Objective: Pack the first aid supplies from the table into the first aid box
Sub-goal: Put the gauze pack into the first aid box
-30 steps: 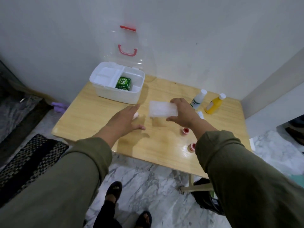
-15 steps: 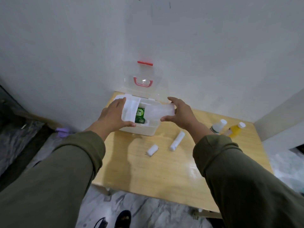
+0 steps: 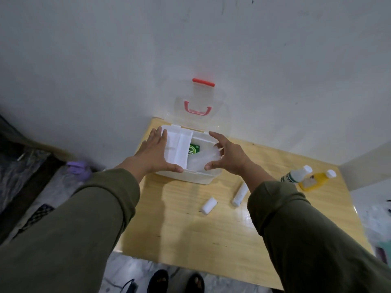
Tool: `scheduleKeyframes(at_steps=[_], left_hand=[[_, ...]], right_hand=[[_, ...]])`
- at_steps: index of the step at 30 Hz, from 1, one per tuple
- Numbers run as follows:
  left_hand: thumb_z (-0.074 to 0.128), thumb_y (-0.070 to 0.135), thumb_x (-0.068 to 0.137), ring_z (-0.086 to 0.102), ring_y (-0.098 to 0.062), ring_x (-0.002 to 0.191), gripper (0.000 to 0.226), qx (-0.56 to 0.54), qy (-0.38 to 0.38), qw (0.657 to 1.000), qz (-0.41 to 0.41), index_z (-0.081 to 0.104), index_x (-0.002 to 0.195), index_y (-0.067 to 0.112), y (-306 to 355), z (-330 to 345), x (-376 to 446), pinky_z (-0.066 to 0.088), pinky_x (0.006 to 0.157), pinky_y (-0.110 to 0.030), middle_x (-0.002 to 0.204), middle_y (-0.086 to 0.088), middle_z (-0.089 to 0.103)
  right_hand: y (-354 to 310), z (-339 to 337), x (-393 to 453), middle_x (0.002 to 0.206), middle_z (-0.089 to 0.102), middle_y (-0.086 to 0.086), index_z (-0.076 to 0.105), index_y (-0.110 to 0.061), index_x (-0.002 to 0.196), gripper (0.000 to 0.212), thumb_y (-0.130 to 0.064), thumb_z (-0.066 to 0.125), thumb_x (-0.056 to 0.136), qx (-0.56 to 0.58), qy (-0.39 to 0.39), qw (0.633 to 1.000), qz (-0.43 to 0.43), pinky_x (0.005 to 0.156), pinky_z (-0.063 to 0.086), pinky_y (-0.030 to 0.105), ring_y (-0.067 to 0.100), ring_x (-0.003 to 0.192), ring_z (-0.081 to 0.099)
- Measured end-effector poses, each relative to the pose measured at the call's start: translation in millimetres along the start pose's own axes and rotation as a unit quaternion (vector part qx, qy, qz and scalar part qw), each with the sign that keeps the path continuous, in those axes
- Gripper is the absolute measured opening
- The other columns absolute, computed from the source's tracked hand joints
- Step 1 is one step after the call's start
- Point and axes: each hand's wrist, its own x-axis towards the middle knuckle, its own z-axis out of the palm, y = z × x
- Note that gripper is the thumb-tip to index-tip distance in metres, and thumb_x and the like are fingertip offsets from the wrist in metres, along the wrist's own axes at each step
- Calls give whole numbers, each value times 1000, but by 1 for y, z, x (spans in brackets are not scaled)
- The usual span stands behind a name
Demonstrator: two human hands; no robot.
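The white first aid box (image 3: 191, 178) stands open at the table's far left corner, its clear lid with a red handle (image 3: 197, 109) leaning on the wall. Inside are a white inner tray (image 3: 177, 149) on the left and a green packet (image 3: 194, 149) behind. My left hand (image 3: 153, 154) grips the box's left end, thumb on the front rim. My right hand (image 3: 229, 158) holds a translucent white packet (image 3: 200, 160) by its right end, low inside the box's right part. On the table lie a short gauze roll (image 3: 209, 205) and a longer white roll (image 3: 240, 194).
A white bottle with a green label (image 3: 296, 176) and a yellow bottle (image 3: 315, 180) lie near the wooden table's (image 3: 211, 240) right edge. The wall is right behind the box. A purple object (image 3: 77, 168) sits on the floor to the left.
My right hand has carried the white packet from mid-table to the box and lowered it inside. My left hand moved from the tabletop onto the box's left end. My view shifted closer.
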Motion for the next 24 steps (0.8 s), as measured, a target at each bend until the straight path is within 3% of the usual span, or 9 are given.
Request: scheduleKeyframes(at_steps=[11,15,20,24], left_hand=[[70,69,60,-24,-19,143,138,-28,-7,1000,-2,-21,146,11,1,1,-2,-1,118,-39,156,-3,-27],[71,67,60,-24,-19,144,138,-34,-5,999,-3,-21,146,11,2,0,-3,0,118,-40,156,-3,-26],[71,68,60,-24,-20,144,138,-30,-6,1000,-3,-21,146,11,2,1,-2,0,118,-41,156,-3,-26],[71,68,60,-24,-20,143,138,-29,-9,1000,-4,-22,146,12,2,0,-2,0,118,-42,156,-3,-27]], right_hand=[[-10,14,11,137,49,7,29,-33,143,97,-22,84,65,-48,-37,998,-13,102,41,39,28,118,49],[-11,17,10,136,49,9,24,-34,144,95,-29,82,68,-47,-55,997,-5,103,39,40,28,121,47],[-16,20,15,136,51,15,17,-33,147,71,-49,53,89,-26,-97,995,29,102,38,39,30,125,48],[-19,30,19,154,28,12,16,-29,148,67,-61,32,91,44,-86,994,54,108,36,52,33,138,32]])
